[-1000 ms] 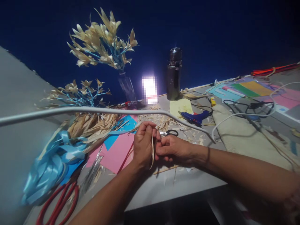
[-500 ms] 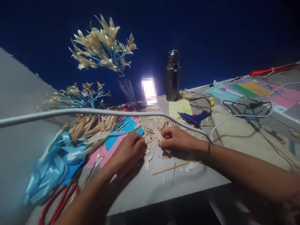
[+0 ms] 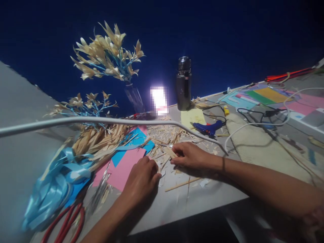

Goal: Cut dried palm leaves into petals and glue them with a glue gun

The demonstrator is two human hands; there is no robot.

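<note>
A smooth white tube [image 3: 113,120] crosses the view from the left edge to just beyond the right hand [image 3: 186,155], cutting in front of a tan bundle of dried husk strips [image 3: 101,138] and a low spray of cream flowers on blue stems [image 3: 86,104]. Behind stands a clear vase [image 3: 135,98], tilted in view, with a taller spray of cream flowers [image 3: 108,55]; right of it is a dark metallic flask [image 3: 184,89], upright. Near the flask lie a pale yellow paper sheet [image 3: 187,116] and a blue glue gun [image 3: 209,128]. Pale scraps [image 3: 164,130] litter the middle of the grey-white bench [image 3: 174,209], and a thin wooden stick [image 3: 177,187] lies nearer the front edge. Shiny light-blue ribbon [image 3: 58,189] is heaped at left, above red looped handles [image 3: 67,222].

The right forearm reaches in from the right, nearly level, and the right hand pinches a flat, pale husk strip [image 3: 171,153] between thumb and fingers, over the scraps. The left forearm slants up from the lower edge; the left hand [image 3: 145,172], back uppermost, rests knuckles-forward with loosely curled fingers at a pink paper sheet [image 3: 124,172]. Whether its fingertips hold anything cannot be told.
</note>
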